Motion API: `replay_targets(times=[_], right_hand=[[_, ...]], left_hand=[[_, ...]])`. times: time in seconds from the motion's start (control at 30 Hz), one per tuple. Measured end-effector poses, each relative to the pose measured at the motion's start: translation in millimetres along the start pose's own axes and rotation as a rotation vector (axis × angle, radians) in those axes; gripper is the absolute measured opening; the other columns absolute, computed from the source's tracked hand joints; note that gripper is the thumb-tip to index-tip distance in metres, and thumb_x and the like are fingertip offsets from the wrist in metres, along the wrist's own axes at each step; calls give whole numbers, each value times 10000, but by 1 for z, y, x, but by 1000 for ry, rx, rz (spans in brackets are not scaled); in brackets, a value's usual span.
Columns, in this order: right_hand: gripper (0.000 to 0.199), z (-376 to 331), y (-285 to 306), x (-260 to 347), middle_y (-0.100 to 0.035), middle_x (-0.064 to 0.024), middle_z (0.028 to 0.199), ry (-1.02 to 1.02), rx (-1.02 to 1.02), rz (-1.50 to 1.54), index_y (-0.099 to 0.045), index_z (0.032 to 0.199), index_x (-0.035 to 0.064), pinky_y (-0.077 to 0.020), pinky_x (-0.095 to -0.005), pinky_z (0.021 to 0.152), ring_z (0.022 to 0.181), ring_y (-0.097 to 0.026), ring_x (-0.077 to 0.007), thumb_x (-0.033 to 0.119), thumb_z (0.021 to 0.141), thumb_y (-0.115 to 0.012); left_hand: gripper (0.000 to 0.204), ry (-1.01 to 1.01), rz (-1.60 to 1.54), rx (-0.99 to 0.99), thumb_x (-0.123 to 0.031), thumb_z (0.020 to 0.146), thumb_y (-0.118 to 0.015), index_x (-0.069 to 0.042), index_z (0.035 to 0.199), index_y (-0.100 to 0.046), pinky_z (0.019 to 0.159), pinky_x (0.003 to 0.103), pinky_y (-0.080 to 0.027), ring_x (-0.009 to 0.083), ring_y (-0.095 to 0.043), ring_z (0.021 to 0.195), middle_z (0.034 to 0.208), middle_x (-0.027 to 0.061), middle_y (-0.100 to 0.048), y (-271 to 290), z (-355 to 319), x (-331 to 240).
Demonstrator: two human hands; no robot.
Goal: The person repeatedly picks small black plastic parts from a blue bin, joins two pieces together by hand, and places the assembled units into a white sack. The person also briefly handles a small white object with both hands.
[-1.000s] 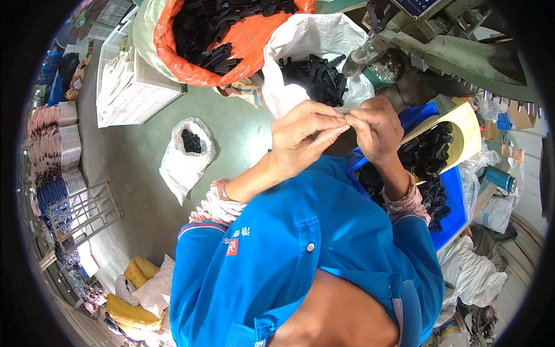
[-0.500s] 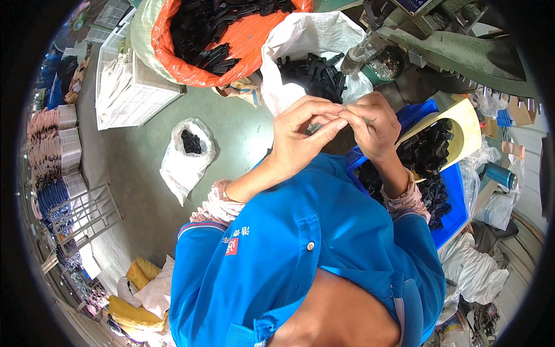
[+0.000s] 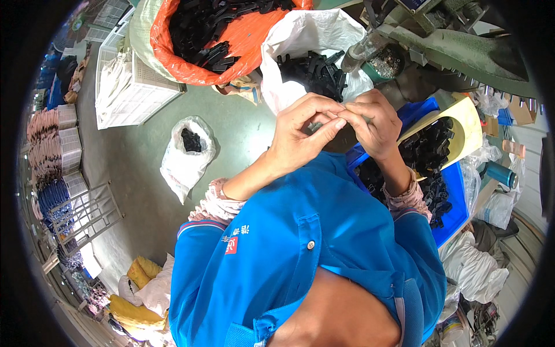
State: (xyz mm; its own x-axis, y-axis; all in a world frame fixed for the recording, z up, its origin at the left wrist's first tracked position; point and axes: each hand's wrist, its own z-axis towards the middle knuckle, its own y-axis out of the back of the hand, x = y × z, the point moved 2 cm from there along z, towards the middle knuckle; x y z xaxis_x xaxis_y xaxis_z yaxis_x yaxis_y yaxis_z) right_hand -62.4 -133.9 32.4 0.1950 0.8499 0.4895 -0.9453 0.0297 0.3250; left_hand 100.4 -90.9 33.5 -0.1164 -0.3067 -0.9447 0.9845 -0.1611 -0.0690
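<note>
Both my hands meet in front of my chest, fingertips pinched together at one spot. My left hand (image 3: 306, 127) is curled, its thumb and forefinger closed toward the right fingertips. My right hand (image 3: 374, 124) has its fingers bent in a pinch against the left ones. Whatever lies between the fingertips is too small or hidden to name. Just beyond the hands stands a white woven sack (image 3: 283, 52) holding black plastic parts (image 3: 315, 72). Beside my right forearm is a blue bin (image 3: 457, 202) with many black parts, and a cream-yellow scoop-like container (image 3: 465, 130) rests on it.
A large orange-lined sack (image 3: 248, 55) of black parts stands at the far left of the white one. Machinery (image 3: 457, 52) fills the far right. On the floor at left are a small white bag (image 3: 188, 165), a white crate (image 3: 136, 95) and a metal rack (image 3: 87, 214).
Almost nothing differs. My hands stay pinched together, with only a very slight shift of the fingers.
</note>
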Motion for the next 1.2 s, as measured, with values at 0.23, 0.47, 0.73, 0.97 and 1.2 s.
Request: replay_targets(times=[0.23, 0.47, 0.73, 0.97, 1.2], right_hand=[[312, -2, -1, -1, -630, -83, 761, -10, 10, 16, -619, 898, 12, -497, -293, 537, 664, -620, -197, -3, 672, -835], [299, -5, -1, -2, -630, -78, 770, -53, 21, 25, -632, 881, 10, -500, -281, 559, 681, -625, -190, 3, 666, -840], [307, -6, 0, -2, -633, -81, 787, -70, 29, 32, -634, 891, 8, -504, -279, 567, 690, -627, -182, 2, 665, -842], [329, -6, 0, -3, -636, -84, 794, -71, 37, 28, -634, 914, 12, -504, -281, 564, 685, -627, -186, 12, 663, -846], [292, -3, 0, 0, -644, -88, 807, -74, 31, 30, -646, 892, 12, -507, -281, 570, 695, -634, -188, 13, 674, -839]], left_hand=[[234, -14, 41, 7, 18, 843, -702, 22, 1073, -658, 781, 250, -508, 145, -604, 932, 1051, 105, -639, 1, 0, -1], [232, -26, 76, 13, 3, 847, -702, 28, 1073, -660, 785, 259, -528, 161, -616, 924, 1047, 123, -635, 2, -1, -1], [235, -48, 96, 38, 0, 856, -690, 31, 1086, -655, 780, 260, -531, 165, -618, 936, 1046, 128, -632, 2, -1, -1], [234, -61, 126, 53, 8, 858, -683, 36, 1088, -652, 799, 267, -540, 171, -629, 928, 1038, 136, -630, 2, -1, -2], [197, 2, 39, -28, 46, 859, -674, 36, 1053, -646, 828, 289, -559, 183, -651, 946, 1059, 147, -635, 0, -10, 5]])
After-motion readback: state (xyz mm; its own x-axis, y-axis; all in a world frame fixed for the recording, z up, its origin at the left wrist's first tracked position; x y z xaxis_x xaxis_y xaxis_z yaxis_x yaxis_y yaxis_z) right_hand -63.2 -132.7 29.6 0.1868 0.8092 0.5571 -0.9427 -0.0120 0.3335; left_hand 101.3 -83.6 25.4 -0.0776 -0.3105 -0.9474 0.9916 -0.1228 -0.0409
